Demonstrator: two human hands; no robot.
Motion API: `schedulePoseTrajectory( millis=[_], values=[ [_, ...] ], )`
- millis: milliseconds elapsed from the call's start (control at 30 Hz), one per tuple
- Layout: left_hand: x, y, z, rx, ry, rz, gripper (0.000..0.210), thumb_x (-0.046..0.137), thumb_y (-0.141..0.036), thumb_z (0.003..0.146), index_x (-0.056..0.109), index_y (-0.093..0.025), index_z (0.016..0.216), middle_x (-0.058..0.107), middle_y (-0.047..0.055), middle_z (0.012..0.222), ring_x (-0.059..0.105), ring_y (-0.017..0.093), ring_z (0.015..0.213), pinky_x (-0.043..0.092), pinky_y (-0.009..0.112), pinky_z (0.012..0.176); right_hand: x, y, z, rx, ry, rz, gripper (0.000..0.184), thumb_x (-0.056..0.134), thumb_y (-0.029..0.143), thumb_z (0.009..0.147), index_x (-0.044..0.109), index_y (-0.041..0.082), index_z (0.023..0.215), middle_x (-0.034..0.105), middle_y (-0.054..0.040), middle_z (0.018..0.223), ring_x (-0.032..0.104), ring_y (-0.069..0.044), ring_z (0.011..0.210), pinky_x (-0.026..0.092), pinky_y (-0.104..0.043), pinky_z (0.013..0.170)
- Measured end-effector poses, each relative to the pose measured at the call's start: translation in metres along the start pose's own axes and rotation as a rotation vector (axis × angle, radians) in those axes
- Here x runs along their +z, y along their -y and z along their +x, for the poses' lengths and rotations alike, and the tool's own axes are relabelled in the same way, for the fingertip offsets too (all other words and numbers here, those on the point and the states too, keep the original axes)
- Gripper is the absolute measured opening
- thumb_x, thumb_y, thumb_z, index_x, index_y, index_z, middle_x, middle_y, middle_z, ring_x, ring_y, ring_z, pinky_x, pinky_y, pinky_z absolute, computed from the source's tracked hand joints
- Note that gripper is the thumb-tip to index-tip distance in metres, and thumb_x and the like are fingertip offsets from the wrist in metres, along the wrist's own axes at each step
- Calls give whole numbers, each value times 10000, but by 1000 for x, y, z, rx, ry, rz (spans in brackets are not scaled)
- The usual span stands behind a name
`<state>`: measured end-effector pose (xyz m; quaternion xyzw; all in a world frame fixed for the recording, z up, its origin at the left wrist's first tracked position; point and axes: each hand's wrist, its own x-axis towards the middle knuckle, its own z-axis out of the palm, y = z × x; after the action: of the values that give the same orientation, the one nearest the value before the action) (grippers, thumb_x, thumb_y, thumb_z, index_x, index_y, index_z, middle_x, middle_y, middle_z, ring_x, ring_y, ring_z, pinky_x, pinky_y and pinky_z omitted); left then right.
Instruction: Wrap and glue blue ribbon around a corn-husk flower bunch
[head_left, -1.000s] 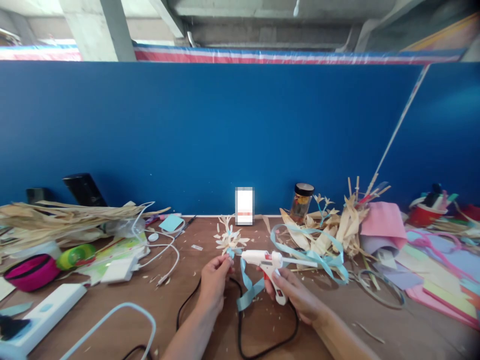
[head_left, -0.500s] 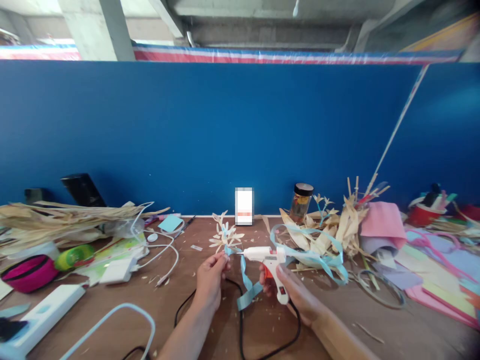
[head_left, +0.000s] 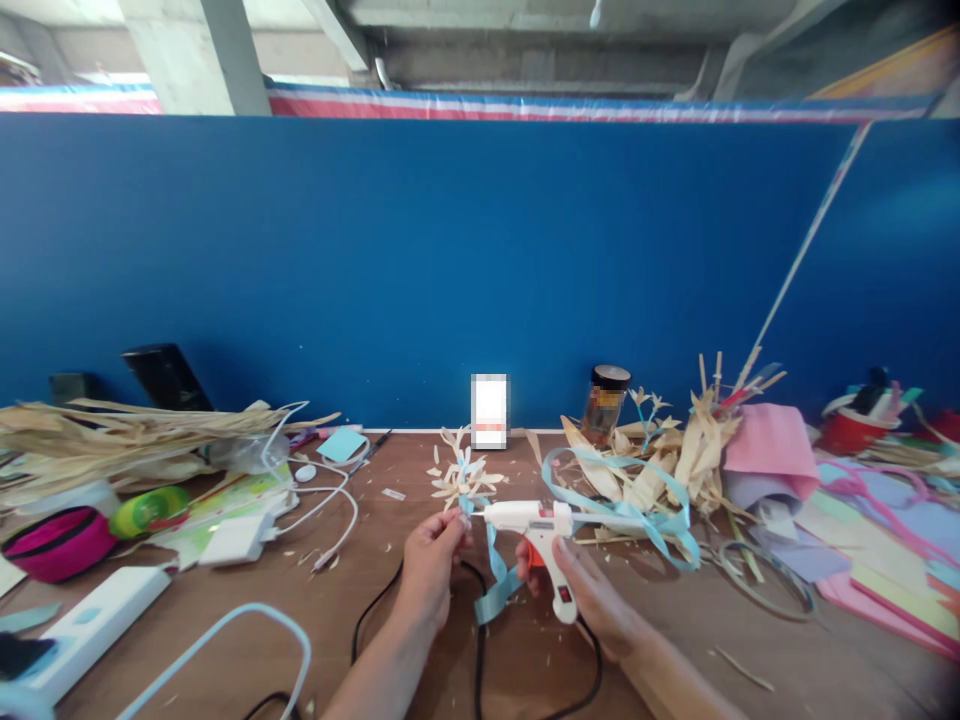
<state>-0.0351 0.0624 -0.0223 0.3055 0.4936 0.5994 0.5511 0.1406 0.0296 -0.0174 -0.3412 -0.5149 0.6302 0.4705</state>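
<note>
My left hand (head_left: 435, 555) pinches the stem of a flower made of pale husk petals (head_left: 463, 478), its lower part wrapped in light blue ribbon (head_left: 491, 600). The ribbon's tail hangs down to the right of that hand. In my right hand (head_left: 581, 590) is a white glue gun (head_left: 532, 520) with an orange trigger, fingers around its handle. The nozzle points left and meets, or nearly meets, the ribbon-wrapped stem just above my left fingertips. A clear glue stick sticks out of the gun's back, and a black cord runs from its handle.
Dried husks (head_left: 645, 475) and a loop of blue ribbon lie behind the gun, near a jar with a black lid (head_left: 606, 405). Scissors (head_left: 765, 580) and coloured sheets are at right. At left are a power strip (head_left: 97, 630), a white charger (head_left: 236, 540) and a pink pouch (head_left: 60, 543).
The flower and my left hand have shifted slightly to the right, and the flower stands a little more upright. The glue gun stays at the stem, its nozzle closer to my left fingertips.
</note>
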Motion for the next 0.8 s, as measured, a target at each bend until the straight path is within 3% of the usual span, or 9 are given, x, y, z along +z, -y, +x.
schedulePoseTrajectory(
  millis=[233, 800],
  values=[
    [0, 1, 1, -28, -7, -4, 291, 668, -264, 554, 618, -98, 787, 520, -34, 510, 400, 37, 429, 233, 146, 396, -1, -1, -3, 29, 72, -62, 409, 340, 473, 856, 583, 163, 967, 624, -55, 753, 513, -130, 640, 343, -260, 589],
    [1, 1, 0, 6, 1, 19, 261, 655, -270, 568, 621, -97, 760, 524, -27, 508, 398, 43, 421, 237, 162, 403, -1, 0, -1, 61, 27, -99, 459, 350, 509, 837, 611, 133, 867, 626, -63, 704, 514, -120, 598, 325, -232, 535]
  ],
)
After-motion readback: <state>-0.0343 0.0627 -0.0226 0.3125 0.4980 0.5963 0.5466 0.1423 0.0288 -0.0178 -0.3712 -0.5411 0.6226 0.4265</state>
